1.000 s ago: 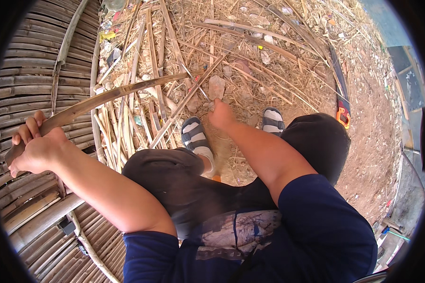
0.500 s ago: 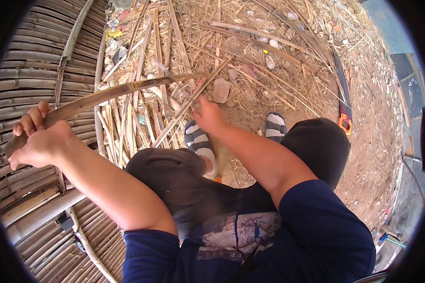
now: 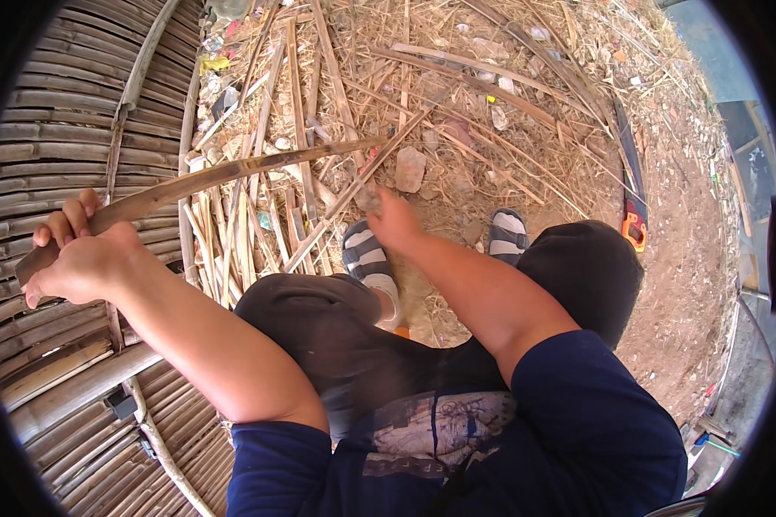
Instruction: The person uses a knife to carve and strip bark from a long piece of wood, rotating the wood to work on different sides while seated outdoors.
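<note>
A long brown split-bamboo strip rises from my left hand at the left and runs rightward over the littered ground. My left fingers and thumb are wrapped around its near end. The far end crosses above a thinner bamboo strip that slants up to the right. My right hand is closed, low in front of my shins, beside that slanting strip. A greyish blurred shape shows at its fingers; what it holds is unclear. Near it lies a pale stone block.
A bamboo slat wall stands close on my left. Several more bamboo strips and straw cover the ground ahead. A handsaw with an orange handle lies to the right of my knee. My sandalled feet rest between strips and bare soil.
The view has shifted slightly, so everything sits a little further right. My right hand has drawn back slightly toward me. My left hand keeps its hold on the bamboo strip.
</note>
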Demonstrator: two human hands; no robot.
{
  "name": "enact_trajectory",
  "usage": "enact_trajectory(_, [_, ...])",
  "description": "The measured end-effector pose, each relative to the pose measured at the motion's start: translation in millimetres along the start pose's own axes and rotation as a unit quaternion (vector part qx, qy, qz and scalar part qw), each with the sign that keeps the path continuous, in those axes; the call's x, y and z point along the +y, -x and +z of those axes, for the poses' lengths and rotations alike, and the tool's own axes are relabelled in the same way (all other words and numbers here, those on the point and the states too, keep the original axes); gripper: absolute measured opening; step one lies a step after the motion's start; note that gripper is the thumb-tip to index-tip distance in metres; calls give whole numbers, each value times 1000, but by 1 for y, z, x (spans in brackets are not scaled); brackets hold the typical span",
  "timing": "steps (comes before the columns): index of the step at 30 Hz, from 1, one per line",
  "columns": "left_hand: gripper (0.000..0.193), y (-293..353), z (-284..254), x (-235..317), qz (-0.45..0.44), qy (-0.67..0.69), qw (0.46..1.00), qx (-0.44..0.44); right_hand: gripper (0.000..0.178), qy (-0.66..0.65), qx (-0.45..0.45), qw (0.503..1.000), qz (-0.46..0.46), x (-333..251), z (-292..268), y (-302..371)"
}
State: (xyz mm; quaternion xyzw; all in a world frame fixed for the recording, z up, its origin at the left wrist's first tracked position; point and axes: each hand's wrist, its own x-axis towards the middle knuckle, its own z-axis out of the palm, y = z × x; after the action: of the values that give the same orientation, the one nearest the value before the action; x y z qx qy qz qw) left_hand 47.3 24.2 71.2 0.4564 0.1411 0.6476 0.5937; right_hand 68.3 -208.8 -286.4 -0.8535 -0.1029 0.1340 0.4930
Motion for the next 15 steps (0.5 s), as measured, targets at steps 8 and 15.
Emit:
enact_trajectory(8, [76, -5, -1, -2, 10, 1, 1000, 30, 41, 21, -43, 996, -73, -31, -21, -8])
enact_trajectory(15, [75, 2, 6, -2, 5, -24, 997, 71, 38, 104, -56, 989, 92, 37, -7, -15])
